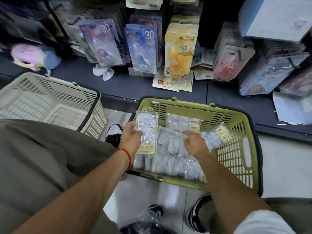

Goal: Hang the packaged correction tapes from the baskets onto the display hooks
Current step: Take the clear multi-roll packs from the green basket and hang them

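The beige basket (50,105) at the left of the frame sits tilted, its mesh floor bare as far as shown. The green basket (239,146) at centre right stands on the pale floor (287,166) just below the dark shelf edge (185,92) and holds a loose heap of packaged correction tapes (175,159), lying flat and overlapping, covering most of its floor. Its right wall and far rim are exposed; the near rim is partly hidden by the forearms.

A strip of floor separates the two baskets, occupied by a shoe (114,132). On the shelf, carded packs (143,48) hang in rows across the upper frame, and loose cards (173,81) lie flat at the shelf front.

The packets are clear plastic sleeves with pale blue-white contents and a yellow label strip at one end; detail is blurred.

The left hand (130,137), with a red cord at the wrist, grips one packet (146,130) upright above the basket's left side. The right hand (195,142) is in the heap, fingers curled onto a packet; whether it is gripped cannot be told. The hands are apart.
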`<state>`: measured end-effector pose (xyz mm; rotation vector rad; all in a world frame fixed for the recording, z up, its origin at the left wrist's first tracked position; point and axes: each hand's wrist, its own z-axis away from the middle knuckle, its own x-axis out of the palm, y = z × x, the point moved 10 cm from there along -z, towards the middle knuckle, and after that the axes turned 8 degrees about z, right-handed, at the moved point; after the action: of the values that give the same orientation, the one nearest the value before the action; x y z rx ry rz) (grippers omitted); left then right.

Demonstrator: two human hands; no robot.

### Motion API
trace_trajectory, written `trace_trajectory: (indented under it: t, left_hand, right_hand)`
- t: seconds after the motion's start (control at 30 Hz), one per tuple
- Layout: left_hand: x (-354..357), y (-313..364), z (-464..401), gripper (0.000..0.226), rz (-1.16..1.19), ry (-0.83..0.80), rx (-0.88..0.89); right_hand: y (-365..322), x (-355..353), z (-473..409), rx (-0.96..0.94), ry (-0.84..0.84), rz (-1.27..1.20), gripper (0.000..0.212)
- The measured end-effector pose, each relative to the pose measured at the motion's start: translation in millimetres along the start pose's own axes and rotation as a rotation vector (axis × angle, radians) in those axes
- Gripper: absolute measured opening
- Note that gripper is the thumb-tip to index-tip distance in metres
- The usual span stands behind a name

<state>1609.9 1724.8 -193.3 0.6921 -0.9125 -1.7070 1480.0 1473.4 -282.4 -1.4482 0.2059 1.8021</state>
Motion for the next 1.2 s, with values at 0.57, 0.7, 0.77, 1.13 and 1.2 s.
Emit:
trace_trajectory:
  t: [0.57, 0.7, 0.77, 1.13, 1.2]
  left_hand:
    - [45, -35, 18, 0.051, 0.278, -0.133, -0.166]
    - [34, -34, 16, 0.058, 0.202, -0.128, -0.122]
    - [29, -34, 16, 0.058, 0.179, -0.122, -0.12]
    - [19, -40, 8, 0.025, 0.058, -0.018, -0.176]
    - [19, -38, 9, 0.04, 0.018, -0.002, -0.162]
  right_hand:
    - [-35, -19, 39, -0.006, -0.4, -0.598, 0.024]
    - [36, -27, 30, 0.085, -0.131, -0.011, 0.033]
    - [51, 0, 36, 0.103, -0.228, 0.078, 0.057]
    - [54, -21, 29, 0.132, -0.098, -0.293, 0.017]
    - [62, -38, 36, 0.192, -0.086, -0.595, 0.016]
